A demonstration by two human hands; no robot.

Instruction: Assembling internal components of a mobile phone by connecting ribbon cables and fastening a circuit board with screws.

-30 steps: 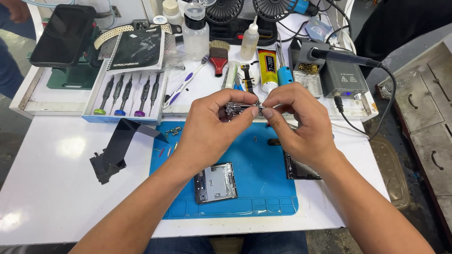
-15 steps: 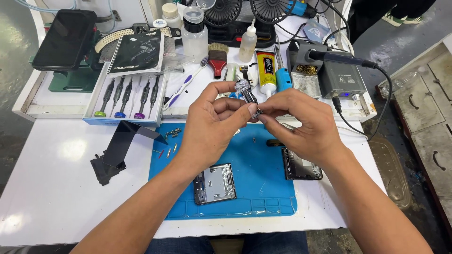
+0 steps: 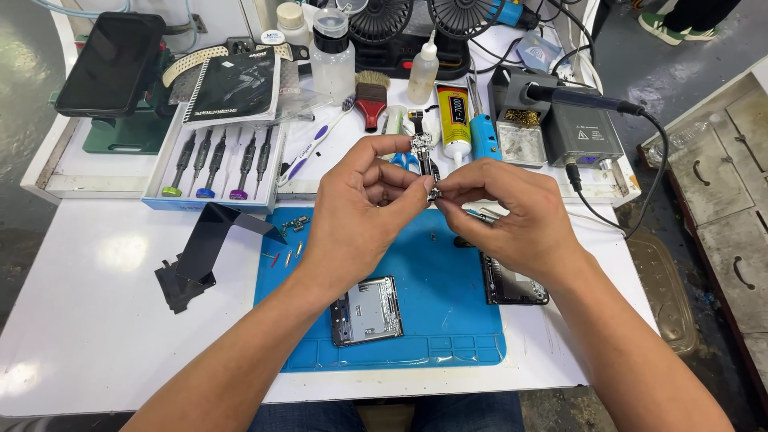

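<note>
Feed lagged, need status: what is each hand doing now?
Left hand: closed, pinching the small dark circuit-board strip.
Right hand: closed, fingertips pinching the same strip's lower end.

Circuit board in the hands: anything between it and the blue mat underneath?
Nothing visible. The left hand and right hand pinch the small circuit board above the blue mat. The mat patch below it is bare; the metal frame lies nearer the person, loose screws to the left.

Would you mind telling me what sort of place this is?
Probably a phone repair bench: a blue silicone work mat holds an opened silver phone frame, a boxed row of precision screwdrivers stands behind, and a grey soldering station sits right.
</note>
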